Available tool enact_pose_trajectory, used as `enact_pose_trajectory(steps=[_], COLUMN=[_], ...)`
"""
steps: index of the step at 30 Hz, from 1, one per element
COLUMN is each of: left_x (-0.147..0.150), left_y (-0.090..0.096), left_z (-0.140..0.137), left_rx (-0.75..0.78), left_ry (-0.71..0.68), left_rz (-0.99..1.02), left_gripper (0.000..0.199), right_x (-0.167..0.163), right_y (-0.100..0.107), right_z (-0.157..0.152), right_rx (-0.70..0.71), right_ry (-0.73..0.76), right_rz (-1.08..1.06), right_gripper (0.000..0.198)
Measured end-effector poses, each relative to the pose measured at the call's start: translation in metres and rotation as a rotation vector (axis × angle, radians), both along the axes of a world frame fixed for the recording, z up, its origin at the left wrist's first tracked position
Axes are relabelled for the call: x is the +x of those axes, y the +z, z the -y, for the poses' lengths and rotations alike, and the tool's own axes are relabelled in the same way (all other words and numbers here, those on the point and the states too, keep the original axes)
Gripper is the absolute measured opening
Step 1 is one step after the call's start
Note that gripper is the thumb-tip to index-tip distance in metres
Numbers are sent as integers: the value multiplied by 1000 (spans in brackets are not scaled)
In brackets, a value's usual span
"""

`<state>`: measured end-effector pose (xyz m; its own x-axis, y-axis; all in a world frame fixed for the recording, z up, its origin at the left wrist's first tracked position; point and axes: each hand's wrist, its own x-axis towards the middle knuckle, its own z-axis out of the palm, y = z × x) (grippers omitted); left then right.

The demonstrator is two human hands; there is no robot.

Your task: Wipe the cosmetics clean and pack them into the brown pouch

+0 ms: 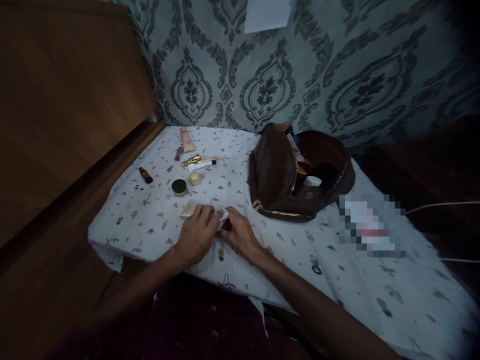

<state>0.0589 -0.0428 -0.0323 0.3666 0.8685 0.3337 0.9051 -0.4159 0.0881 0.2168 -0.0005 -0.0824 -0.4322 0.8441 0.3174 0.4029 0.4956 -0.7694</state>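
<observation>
Both hands meet at the near edge of the printed cloth (277, 260). My left hand (197, 235) is closed on a crumpled white wipe or tissue (222, 217). My right hand (242, 234) pinches at the other side, its fingers around a small dark object (226, 225) mostly hidden by the wipe and fingers. Against the fingers of my left hand lies a flat cream-coloured item (187, 209), partly covered. Just beyond it are a round jar with a dark lid (179, 187) and a smaller cream-coloured pot (195, 178).
An unzipped brown bag (275, 172) holding toiletries stands to the right. Farther back lie a peach tube (187, 140), a gold tube (191, 160), a white tube (202, 165) and a small reddish item (179, 153). A small amber bottle (145, 175) lies left, near wooden furniture (71, 85).
</observation>
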Motion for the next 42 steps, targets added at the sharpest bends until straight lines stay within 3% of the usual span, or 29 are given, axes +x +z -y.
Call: enact_pose_trajectory(steps=[6, 8, 11, 15, 20, 28, 33, 36, 42], left_x=[-38, -59, -79, -60, -21, -61, -73, -76, -82], left_y=[-2, -3, -5, -4, 1, -8, -13, -15, -13], left_z=[-3, -4, -3, 0, -5, -26, -35, -41, -44], left_rx=[-53, -77, -68, 16, 45, -35, -147, -158, -135], left_ry=[222, 290, 276, 95, -56, 103, 265, 330, 415], left_rz=[-94, -44, 119, 291, 43, 83, 372, 442, 495], left_gripper=[21, 22, 26, 30, 23, 41, 50, 58, 52], right_x=[-3, -3, -2, -1, -1, -1, -1, 0, 1], right_y=[6, 7, 9, 11, 7, 6, 5, 5, 11], right_z=[2, 3, 5, 10, 13, 12, 13, 13, 14], right_rx=[3, 5, 24, 79, 194, 241, 248, 229, 118], right_ry=[24, 26, 35, 47, 59, 116, 122, 134, 104], right_rz=[-36, -34, -23, 41, 107, 136, 94, 36, -16], right_gripper=[17, 17, 19, 22, 23, 32, 33, 33, 24])
